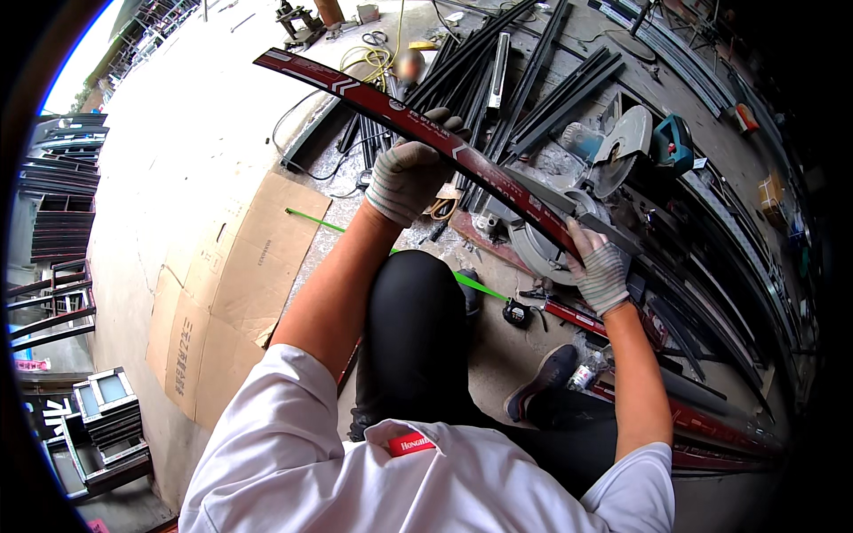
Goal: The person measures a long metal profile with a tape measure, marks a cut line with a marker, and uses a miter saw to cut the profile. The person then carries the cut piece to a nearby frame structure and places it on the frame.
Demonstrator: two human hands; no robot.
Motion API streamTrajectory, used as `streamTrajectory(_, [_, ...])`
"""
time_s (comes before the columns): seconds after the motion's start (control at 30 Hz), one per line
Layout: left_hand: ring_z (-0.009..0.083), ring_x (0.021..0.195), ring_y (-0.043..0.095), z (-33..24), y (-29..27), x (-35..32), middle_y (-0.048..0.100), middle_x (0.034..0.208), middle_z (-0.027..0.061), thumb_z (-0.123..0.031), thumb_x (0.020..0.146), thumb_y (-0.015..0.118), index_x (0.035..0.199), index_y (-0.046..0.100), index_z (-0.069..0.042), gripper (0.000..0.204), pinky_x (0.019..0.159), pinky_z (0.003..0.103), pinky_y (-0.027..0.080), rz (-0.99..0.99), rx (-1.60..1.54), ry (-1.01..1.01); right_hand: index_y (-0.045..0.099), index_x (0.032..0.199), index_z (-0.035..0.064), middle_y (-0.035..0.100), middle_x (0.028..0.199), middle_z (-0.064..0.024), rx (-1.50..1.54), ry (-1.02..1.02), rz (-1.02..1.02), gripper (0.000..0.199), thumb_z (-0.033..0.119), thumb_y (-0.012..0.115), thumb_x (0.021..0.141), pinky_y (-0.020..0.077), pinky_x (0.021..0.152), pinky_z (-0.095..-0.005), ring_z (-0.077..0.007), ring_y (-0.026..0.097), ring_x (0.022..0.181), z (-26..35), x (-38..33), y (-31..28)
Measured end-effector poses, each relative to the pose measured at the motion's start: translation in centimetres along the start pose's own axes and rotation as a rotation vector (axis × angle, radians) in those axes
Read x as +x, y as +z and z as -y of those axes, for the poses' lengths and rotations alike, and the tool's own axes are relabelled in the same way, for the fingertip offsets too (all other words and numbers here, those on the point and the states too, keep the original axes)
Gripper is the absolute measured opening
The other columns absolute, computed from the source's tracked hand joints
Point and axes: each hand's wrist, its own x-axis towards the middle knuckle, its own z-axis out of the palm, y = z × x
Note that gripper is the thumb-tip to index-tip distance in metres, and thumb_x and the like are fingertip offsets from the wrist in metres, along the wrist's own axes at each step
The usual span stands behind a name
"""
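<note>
A long red and dark metal profile [493, 171] with white print slants across the view, raised above the floor from upper left to lower right. My left hand [409, 173], in a grey striped work glove, is wrapped round it near the middle. At its lower right end, my gloved right hand [597, 271] grips it, fingers partly hidden. Beyond that hand stands a mitre saw with a round blade [619, 153] and a teal motor housing [673, 145]. Below, a black tape measure [516, 312] lies on the floor, its green blade [480, 285] drawn out to the left.
A flattened cardboard sheet [233, 266] lies to the left. Dark profiles [462, 62] are heaped at the back, and more red profiles [711, 426] lie at right. A plastic bottle [586, 371] is beside my shoe [544, 377]. Stacked frames [111, 413] stand at far left.
</note>
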Motion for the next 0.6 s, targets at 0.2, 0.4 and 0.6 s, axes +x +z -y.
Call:
streamTrajectory(0.2, [0.0334, 0.126, 0.062, 0.3, -0.4, 0.5, 0.069, 0.124, 0.0134, -0.008, 0.096, 0.064, 0.133, 0.060, -0.003, 0.038, 0.113, 0.049, 0.045, 0.003, 0.011, 0.007, 0.046, 0.155, 0.0131, 0.061, 0.121, -0.0180, -0.086, 0.053, 0.095, 0.077, 0.022, 0.077, 0.086, 0.0505, 0.098, -0.0481, -0.0382, 0.059, 0.110, 0.0, -0.2, 0.6])
streamTrajectory(0.4, [0.0300, 0.112, 0.068, 0.9, -0.5, 0.8, 0.072, 0.110, 0.0085, -0.017, 0.103, 0.063, 0.121, 0.063, -0.008, 0.020, 0.100, 0.046, 0.054, -0.282, 0.180, 0.021, 0.044, 0.155, 0.0109, 0.060, 0.123, -0.0193, -0.088, 0.063, -0.020, 0.079, 0.031, 0.079, 0.087, 0.0497, 0.100, -0.0492, -0.0393, 0.059, 0.114, -0.4, -0.9, 2.0])
streamTrajectory(0.6, [0.0226, 0.088, 0.067, 1.2, -0.5, 1.4, 0.064, 0.085, 0.0043, -0.021, 0.098, 0.072, 0.102, 0.060, -0.009, 0.018, 0.088, 0.042, 0.056, -0.359, 0.101, 0.041, 0.056, 0.136, 0.0081, 0.064, 0.122, -0.0215, 0.134, 0.366, 0.088, 0.059, 0.029, 0.079, 0.086, 0.0510, 0.099, -0.0501, -0.0434, 0.062, 0.113, -1.8, -2.9, 4.4])
